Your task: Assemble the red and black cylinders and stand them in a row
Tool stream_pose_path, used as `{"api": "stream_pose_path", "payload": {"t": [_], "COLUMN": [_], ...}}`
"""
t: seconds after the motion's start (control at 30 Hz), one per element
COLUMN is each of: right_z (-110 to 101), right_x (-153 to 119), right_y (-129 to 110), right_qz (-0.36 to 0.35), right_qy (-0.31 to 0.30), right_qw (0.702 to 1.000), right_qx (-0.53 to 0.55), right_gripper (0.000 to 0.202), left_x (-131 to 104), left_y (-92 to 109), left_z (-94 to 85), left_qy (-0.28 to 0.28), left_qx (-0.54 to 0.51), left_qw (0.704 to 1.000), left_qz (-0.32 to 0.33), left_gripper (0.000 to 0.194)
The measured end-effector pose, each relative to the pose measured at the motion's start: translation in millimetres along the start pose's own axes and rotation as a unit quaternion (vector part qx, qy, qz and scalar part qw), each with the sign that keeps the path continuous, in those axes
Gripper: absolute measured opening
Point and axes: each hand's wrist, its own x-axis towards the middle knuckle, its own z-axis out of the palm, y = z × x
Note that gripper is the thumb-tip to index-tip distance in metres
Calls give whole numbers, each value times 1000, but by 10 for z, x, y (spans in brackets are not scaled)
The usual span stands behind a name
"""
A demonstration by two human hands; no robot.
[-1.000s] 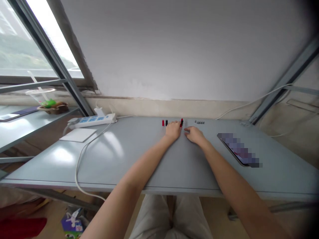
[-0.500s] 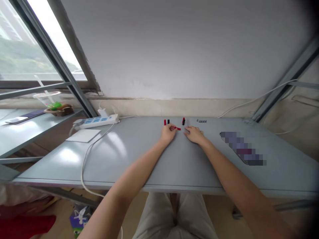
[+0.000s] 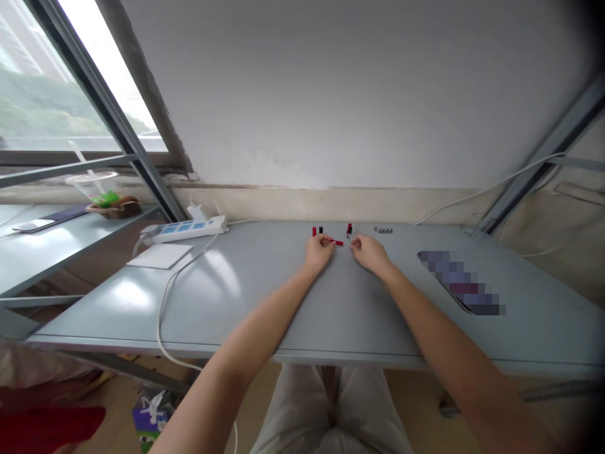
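Observation:
My left hand (image 3: 318,253) rests on the grey desk with its fingers closed around a slim red stick (image 3: 338,243), whose end points to the right. Just behind that hand stand a small red cylinder (image 3: 314,231) and a small black cylinder (image 3: 321,230). To the right, my right hand (image 3: 370,253) has thumb and fingers pinched close together; a tiny pale thing seems to be at the fingertips, too small to name. A small red-and-black piece (image 3: 349,229) lies right behind those fingertips. Further right is a row of several small dark metallic pieces (image 3: 386,231).
A phone-like slab (image 3: 460,284), blurred out, lies on the right of the desk (image 3: 350,315). At left are a white power strip (image 3: 193,229), a flat white square (image 3: 159,256) and a cable hanging over the front edge. A plastic cup (image 3: 97,184) stands on the neighbouring desk.
My right hand's fingers, more stretched out before, have drawn together into a pinch near the red-and-black piece. My left hand keeps the red stick in nearly the same place.

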Motion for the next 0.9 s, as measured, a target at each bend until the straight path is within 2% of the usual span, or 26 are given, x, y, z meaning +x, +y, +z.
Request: {"api": "stream_pose_path", "payload": {"t": [0.17,0.4,0.57,0.67,0.8,0.9], "right_z": [-30,10,24,-13,-80,-95], "right_x": [52,144,182,154,80,48], "right_y": [24,109,174,136,11,-39], "right_qz": [14,48,100,123,104,92], "right_qy": [81,93,64,43,-38,-72], "right_qw": [993,963,937,921,909,909], "right_qx": [89,249,328,368,402,401], "right_gripper": [12,8,12,14,12,11], "left_x": [31,37,3,-15,-31,-37], "left_y": [-32,-54,-3,36,69,85], "left_z": [-2,-7,-49,-70,-54,-40], "left_qy": [3,-2,-12,-36,-96,-103], "left_qx": [-11,-41,-89,-133,-162,-169], "left_qw": [1000,999,994,989,980,978], "left_qz": [-20,-34,-54,-58,-57,-60], "left_gripper": [4,9,11,13,13,12]}}
